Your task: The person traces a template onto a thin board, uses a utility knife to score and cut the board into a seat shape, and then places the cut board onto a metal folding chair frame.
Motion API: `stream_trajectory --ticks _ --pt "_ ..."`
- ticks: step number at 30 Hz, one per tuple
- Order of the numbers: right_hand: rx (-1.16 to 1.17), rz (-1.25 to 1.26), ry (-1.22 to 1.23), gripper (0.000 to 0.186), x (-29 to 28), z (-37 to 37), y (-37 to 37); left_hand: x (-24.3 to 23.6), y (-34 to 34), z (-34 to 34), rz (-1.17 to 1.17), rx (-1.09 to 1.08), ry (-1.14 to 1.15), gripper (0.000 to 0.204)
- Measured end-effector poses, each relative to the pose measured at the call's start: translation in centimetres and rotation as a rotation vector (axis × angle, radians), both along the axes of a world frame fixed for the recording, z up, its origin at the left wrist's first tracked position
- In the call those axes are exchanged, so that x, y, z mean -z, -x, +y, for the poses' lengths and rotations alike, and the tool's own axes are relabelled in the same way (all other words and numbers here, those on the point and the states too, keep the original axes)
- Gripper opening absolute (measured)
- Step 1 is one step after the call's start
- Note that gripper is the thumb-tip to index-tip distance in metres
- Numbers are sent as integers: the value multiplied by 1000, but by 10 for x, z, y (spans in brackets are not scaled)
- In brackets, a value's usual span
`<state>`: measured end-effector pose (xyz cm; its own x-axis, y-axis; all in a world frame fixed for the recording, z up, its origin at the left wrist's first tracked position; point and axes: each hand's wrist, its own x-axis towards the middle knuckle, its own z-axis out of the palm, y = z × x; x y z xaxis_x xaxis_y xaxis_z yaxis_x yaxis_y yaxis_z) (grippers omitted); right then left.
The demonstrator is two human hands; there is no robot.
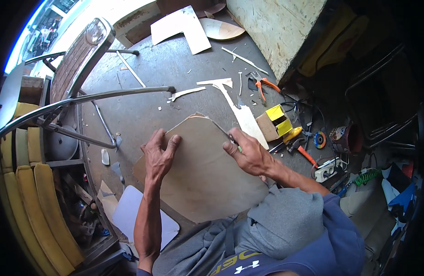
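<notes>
A brownish-grey flat board [207,170] with rounded corners lies tilted across my lap, its far corner ragged and frayed. My left hand [159,152] grips its left edge, thumb on the top face and fingers partly hidden beyond the edge. In my right hand [251,154], at the right edge near the far corner, is a slim knife [227,135]; a bit of green shows between the fingers. Its thin blade runs along the board's edge, and most of the handle is hidden by the hand.
Pliers [262,85] with orange handles, a hammer [305,153], a small yellow box [278,120] and a power strip [329,170] lie to the right. Cut scraps [244,117] litter the floor ahead. A metal-framed chair [83,60] stands at left, above yellow pads [46,207].
</notes>
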<state>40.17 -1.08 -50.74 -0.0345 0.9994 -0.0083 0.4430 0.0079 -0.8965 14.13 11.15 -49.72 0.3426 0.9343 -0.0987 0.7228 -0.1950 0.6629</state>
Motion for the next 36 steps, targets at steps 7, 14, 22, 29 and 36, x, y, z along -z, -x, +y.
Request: stream_trajectory --ticks 7,14,22,29,36 --pt "-17 -179 -71 43 -2 5 -3 -1 3 -2 14 9 -19 52" --pt "-13 4 -22 43 8 9 0 1 4 0 31 19 -2 52" --pt "-67 -24 13 48 -19 28 -9 -9 -3 -5 30 39 -69 52" --pt "-67 -148 -65 49 -9 27 -8 -6 0 -4 18 33 -95 52" --pt "-171 -157 243 51 -27 36 -17 -10 1 -9 35 21 -77 50"
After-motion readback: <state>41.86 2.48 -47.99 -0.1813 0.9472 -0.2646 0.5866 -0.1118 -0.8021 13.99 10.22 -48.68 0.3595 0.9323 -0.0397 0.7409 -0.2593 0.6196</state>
